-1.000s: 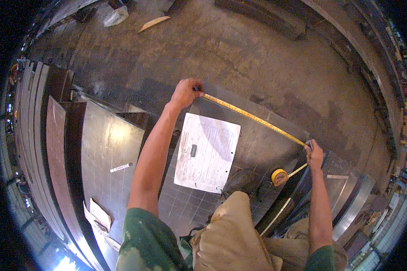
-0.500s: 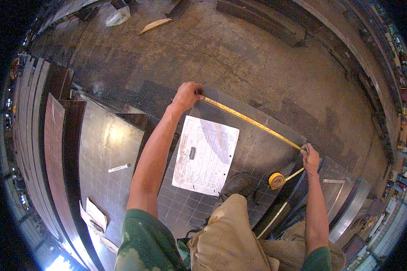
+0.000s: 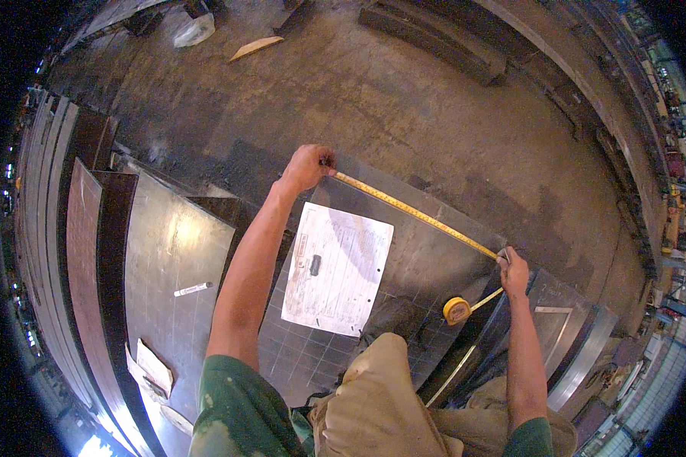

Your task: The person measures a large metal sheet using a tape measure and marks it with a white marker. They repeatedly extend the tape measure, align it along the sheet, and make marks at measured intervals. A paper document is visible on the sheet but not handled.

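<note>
A yellow measuring tape (image 3: 415,212) runs taut along the far edge of a dark steel plate (image 3: 427,263) scribed with a grid of lines. At the plate's far left corner my left hand (image 3: 310,167) is closed on the end of the tape. My right hand (image 3: 514,273) pinches the blade near the far right corner. From there the blade bends back to the round yellow tape case (image 3: 456,310), which hangs beside that hand. A printed paper sheet (image 3: 337,270) lies on the plate between my arms, with a small dark object (image 3: 315,265) on it.
On the steel sheet to the left lie a white marker (image 3: 193,289) and some folded paper (image 3: 154,369). Brown and grey steel plates (image 3: 84,236) stand further left. A metal square (image 3: 554,310) rests at the right. Dark beams (image 3: 434,42) lie on the floor beyond.
The whole view has shifted slightly, so the scene sits a little lower and further left. Both hands keep their hold on the tape.
</note>
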`<state>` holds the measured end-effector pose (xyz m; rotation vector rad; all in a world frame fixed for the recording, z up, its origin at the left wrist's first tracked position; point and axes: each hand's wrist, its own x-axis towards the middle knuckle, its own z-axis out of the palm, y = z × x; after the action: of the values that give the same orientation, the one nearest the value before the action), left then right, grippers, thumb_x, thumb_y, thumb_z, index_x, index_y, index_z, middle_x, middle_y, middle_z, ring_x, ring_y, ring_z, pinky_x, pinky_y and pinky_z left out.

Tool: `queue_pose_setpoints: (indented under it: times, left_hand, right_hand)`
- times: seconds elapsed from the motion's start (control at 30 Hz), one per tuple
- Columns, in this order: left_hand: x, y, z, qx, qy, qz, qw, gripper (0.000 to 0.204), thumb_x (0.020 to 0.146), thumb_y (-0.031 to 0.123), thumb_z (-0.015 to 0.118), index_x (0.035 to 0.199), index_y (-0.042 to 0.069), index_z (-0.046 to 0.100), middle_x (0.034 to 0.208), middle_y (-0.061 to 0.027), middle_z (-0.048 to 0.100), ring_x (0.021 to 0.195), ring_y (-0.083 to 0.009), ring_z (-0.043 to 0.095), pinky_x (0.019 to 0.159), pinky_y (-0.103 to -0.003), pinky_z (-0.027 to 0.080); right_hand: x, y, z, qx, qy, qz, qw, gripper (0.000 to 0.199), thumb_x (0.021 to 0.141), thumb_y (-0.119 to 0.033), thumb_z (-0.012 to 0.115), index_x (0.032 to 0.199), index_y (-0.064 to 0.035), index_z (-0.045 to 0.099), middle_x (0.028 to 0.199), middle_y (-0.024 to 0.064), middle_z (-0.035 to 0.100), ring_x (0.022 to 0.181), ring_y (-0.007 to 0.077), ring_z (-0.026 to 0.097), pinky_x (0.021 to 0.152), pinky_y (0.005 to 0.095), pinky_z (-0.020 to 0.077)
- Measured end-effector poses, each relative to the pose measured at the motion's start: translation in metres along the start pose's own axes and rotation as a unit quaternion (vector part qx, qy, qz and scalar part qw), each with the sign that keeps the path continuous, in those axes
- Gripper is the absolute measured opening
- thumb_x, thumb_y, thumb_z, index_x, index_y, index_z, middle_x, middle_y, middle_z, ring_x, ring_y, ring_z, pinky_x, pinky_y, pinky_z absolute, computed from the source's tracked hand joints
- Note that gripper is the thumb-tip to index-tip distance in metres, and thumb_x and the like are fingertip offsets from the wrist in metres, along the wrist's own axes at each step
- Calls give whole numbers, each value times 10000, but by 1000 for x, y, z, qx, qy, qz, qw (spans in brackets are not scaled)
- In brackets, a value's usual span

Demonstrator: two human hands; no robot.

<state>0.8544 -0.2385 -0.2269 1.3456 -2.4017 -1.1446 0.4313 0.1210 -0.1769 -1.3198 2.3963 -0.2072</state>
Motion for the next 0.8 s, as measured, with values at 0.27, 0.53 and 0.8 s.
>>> queue_pose_setpoints:
  times: [0.27,0.53,0.8]
  left_hand:
    - [-1,-7,-2,18,-9,24,1000,194,713,125,797,849,26,700,830,-162,702,815,-330,682,718,-426,506]
    - [-1,-5,2,47,1,34,998,183,710,119,804,824,34,689,829,-154,668,817,-346,658,721,-431,502]
    - [0,-20,11,39,18,67,997,226,714,134,805,877,41,679,901,-161,637,906,-383,623,777,-470,491]
  right_hand:
    - [1,-5,-2,-2,-18,15,1000,142,880,-161,644,959,-55,595,852,227,643,856,445,626,713,463,474]
    - [0,-4,0,-8,-12,26,1000,152,878,-163,637,972,-52,595,863,235,641,871,453,620,728,465,476]
    - [-6,-2,6,-6,54,-54,997,167,887,-158,645,995,-35,612,958,173,641,941,397,623,783,436,481]
